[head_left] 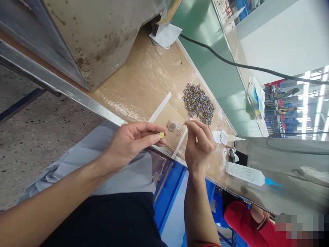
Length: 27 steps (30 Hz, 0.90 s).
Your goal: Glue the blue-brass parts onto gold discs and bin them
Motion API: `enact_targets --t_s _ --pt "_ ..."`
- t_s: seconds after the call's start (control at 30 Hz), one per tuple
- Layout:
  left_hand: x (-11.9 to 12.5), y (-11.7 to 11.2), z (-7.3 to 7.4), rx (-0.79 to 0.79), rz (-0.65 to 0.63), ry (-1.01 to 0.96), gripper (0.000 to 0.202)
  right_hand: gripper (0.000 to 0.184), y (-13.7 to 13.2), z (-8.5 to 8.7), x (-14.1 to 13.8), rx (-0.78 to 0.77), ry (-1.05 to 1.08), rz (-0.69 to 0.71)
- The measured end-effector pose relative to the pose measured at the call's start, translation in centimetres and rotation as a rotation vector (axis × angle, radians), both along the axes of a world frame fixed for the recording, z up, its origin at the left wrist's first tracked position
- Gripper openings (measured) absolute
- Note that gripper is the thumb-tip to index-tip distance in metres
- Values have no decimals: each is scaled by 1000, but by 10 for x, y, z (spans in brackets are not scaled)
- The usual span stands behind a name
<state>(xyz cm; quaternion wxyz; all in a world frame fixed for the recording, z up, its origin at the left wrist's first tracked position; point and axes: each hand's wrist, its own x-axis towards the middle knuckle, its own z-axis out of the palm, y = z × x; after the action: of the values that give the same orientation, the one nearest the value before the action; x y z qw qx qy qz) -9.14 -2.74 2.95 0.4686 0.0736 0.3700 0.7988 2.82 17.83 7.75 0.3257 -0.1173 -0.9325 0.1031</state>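
Note:
Between the thumb and fingers of my left hand (138, 139) is a small round yellow piece (161, 135), held just over the front edge of the workbench. My right hand (199, 142) is raised to its right, thumb and forefinger pinched together. A tiny dark tip shows at that pinch, too small to name. Beyond the right hand lies a pile of small blue and brass-coloured parts (197, 103). A small clear round container (171, 126) sits on the bench between my hands, with tiny bits scattered beside it.
A stained metal machine housing (100, 41) takes up the bench's left side. At right lie a white bottle with a blue nozzle (245, 174) and a pale-tipped nozzle (235, 138). A black cable (226, 61) crosses above. A person in red (241, 219) is at lower right.

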Motion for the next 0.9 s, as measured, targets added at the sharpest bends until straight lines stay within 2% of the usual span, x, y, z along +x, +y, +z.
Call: enact_targets --t_s 0.37,0.53,0.67,0.73,0.8,0.9 --pt "0 -1 3 -51 6 22 19 23 -1 -2 0 -44 -9 -8" --pt "-1 -2 5 -28 4 -4 21 23 0 -5 1 -70 1 -25" --pt "-3 -4 8 -47 -23 -64 18 21 -6 1 5 -84 82 -84" --pt "-2 -4 11 -54 -51 -123 21 18 -17 9 11 -182 133 -121" --pt "0 -3 15 -49 -80 -177 24 16 -32 19 17 -349 168 -128" --pt "6 0 22 -11 -105 -230 24 18 -54 31 23 -557 184 -32"
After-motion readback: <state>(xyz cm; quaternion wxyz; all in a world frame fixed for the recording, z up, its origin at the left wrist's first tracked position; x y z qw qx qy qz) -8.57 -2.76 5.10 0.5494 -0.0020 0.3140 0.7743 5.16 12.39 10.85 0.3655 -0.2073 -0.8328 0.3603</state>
